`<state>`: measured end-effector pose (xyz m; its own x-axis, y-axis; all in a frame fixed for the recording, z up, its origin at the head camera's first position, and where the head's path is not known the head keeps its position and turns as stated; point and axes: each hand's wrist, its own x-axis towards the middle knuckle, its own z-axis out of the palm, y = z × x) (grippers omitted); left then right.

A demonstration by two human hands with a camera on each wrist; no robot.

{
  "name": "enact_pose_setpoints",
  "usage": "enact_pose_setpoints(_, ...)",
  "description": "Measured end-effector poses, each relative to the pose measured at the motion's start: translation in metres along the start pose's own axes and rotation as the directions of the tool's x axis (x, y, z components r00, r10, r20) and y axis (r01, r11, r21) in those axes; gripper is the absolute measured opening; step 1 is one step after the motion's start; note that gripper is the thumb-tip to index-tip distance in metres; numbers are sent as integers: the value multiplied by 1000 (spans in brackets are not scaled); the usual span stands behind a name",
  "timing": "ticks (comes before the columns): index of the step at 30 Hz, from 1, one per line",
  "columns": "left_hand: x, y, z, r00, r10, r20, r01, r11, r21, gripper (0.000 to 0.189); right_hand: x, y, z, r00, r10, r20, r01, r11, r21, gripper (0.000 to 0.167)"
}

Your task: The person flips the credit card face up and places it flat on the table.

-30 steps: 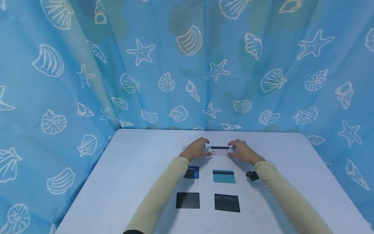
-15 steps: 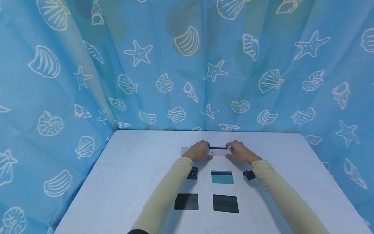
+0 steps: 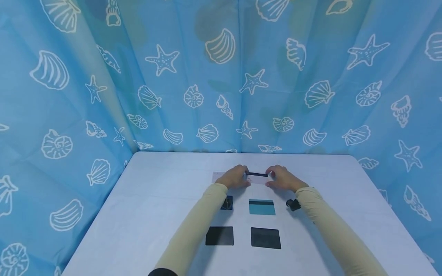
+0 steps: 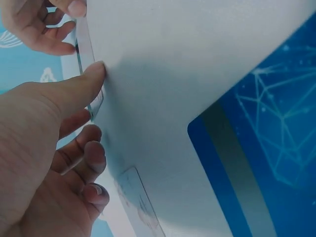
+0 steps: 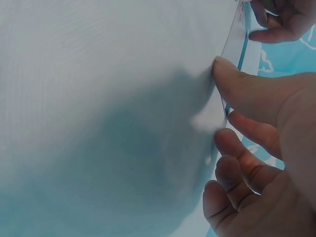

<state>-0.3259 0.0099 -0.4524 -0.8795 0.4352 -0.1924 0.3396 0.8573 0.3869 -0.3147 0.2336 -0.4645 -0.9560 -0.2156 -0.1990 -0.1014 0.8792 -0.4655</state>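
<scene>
A pale card with a black stripe along its far edge is at the back of the white table, between my hands. My left hand pinches its left end between thumb and forefinger. At the right end, my right hand does the same. In the left wrist view, the left thumb lies on the near edge, the other fingers loosely curled. The right thumb presses the near edge in the right wrist view. Whether the card is lifted cannot be told.
Another pale card lies partly hidden behind my left hand. Nearer me are a blue card with a grey stripe, a teal card and two dark cards. A shell-patterned blue curtain hangs behind the table.
Both hands have closed in on the striped card's ends and now pinch it. Its black stripe has gone from level to slightly slanted. The other cards have stayed put.
</scene>
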Motion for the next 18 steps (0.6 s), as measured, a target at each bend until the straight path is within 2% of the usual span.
enact_pose_setpoints(5,-2,1,-4,1000,-10,23,10,1000,20,58,-2,-3,-1,1000,-6,18,6,1000,18,46)
enact_pose_setpoints(18,0,0,-5,999,16,42,-16,1000,4,46,-2,-3,-3,999,-27,45,26,999,25,40)
